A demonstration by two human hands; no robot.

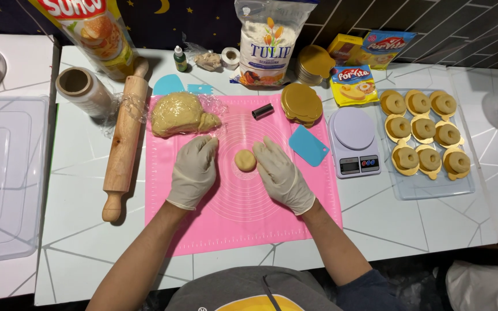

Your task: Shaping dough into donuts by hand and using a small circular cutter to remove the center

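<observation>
White table (87,190) with thin grey crack-like lines, set against a dark wall: star-and-moon pattern at upper left, dark slanted panels at upper right. Pink silicone mat (243,213) with printed concentric circles laid flat at table centre.

Left hand (194,170), gloved, flat on the mat, palm down, fingers loosely spread, holding nothing. Right hand (280,173), gloved, also palm down and open, fingertips resting just beside the dough disc (245,160); holding nothing, contact with the disc not certain. Disc small, round, tan, lying on the mat between the two hands, nearer the right.

Large dough lump (183,114) on clear plastic wrap at the mat's upper left corner. Wooden rolling pin (123,144) lying lengthwise just left of the mat. Roll of cling film (82,89) beyond it. Small dark cylinder cutter (263,111) on the mat's upper edge. Stack of gold round boards (301,104) at upper right of mat; blue scraper (309,145) just off the mat's right edge. Kitchen scale (353,143) right of that, platform bare.

Clear tray (427,190) at far right carrying nine ring-shaped dough pieces (424,128), each on a gold board, three rows of three.

Back row: flour bag (265,43), yellow packets (353,83), small green bottle (180,59). Clear plastic lid (4,173) on the adjoining surface at left.
</observation>
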